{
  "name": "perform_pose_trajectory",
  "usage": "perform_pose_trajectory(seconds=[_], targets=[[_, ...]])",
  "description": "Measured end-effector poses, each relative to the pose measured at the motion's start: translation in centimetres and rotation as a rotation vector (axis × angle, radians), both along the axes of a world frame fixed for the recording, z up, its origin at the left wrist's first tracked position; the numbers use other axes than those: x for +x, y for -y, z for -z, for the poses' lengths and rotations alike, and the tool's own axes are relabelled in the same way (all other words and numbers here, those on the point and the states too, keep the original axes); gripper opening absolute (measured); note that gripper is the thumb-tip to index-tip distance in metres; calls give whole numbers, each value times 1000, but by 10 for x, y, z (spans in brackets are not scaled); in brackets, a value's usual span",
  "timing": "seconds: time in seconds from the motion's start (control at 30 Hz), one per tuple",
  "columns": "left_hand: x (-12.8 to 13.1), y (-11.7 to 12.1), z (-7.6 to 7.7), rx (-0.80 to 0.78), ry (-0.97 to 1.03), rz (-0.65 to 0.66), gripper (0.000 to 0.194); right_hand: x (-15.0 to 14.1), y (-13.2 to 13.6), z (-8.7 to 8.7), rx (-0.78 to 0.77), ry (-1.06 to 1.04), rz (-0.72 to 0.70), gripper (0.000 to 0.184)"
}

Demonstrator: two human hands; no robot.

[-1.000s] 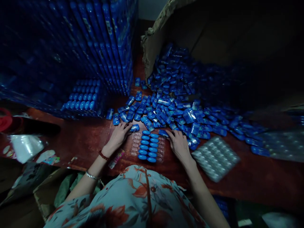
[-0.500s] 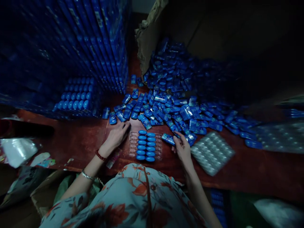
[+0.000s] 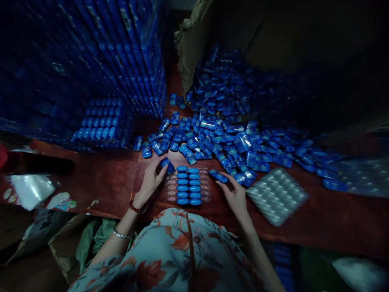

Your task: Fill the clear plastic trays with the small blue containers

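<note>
A clear plastic tray (image 3: 172, 190) lies before me on the table, its two middle columns filled with glossy blue oval pieces (image 3: 182, 188). At its upper left, my left hand (image 3: 152, 178) pinches a small blue packet (image 3: 167, 165) between thumb and fingers. To the right of the tray, my right hand (image 3: 233, 192) grips another blue packet (image 3: 218, 176) by its right end. Beyond both hands spreads a heap of loose blue packets (image 3: 209, 140). What the packets contain I cannot make out.
Tall stacks of blue packs (image 3: 121, 61) rise at the back left. A torn cardboard box (image 3: 194, 48) spills packets onto the red-brown table (image 3: 118, 178). Stacked clear trays (image 3: 278, 196) lie right of my right hand. A dark cylinder with a red end (image 3: 36, 162) is far left.
My left hand now has a blue packet and sits beside the tray's top left corner. The packet at my right hand is turned and held between thumb and fingers. The view has shifted slightly.
</note>
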State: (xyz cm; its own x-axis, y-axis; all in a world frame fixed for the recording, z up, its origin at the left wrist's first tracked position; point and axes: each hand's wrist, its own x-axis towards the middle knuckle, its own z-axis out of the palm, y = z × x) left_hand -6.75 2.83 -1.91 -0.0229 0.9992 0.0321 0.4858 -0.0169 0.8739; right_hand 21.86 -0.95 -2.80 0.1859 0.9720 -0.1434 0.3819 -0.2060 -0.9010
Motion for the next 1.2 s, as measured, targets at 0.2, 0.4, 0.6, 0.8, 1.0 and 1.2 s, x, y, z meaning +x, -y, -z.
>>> perform_pose_trajectory(seconds=[0.2, 0.4, 0.6, 0.8, 1.0, 1.2], targets=[[-12, 2, 0, -6, -35, -61, 34, -10, -3, -13, 228, 290, -45, 24], [-10, 1, -1, 160, -86, 54, 33, -23, -22, -9, 245, 531, -400, 29], [-14, 8, -1, 311, -168, 128, 29, -25, -40, -34, 161, 1032, -763, 31], [-7, 9, -8, 311, -144, 94, 20, -35, -48, -48, 61, 1132, -908, 35], [0, 15, -6, 151, -180, 68, 35, -40, -39, -39, 37, 1181, -805, 31], [-13, 23, 9, 7, -188, 10, 34, -39, -34, -31, 81, 1106, -710, 34]])
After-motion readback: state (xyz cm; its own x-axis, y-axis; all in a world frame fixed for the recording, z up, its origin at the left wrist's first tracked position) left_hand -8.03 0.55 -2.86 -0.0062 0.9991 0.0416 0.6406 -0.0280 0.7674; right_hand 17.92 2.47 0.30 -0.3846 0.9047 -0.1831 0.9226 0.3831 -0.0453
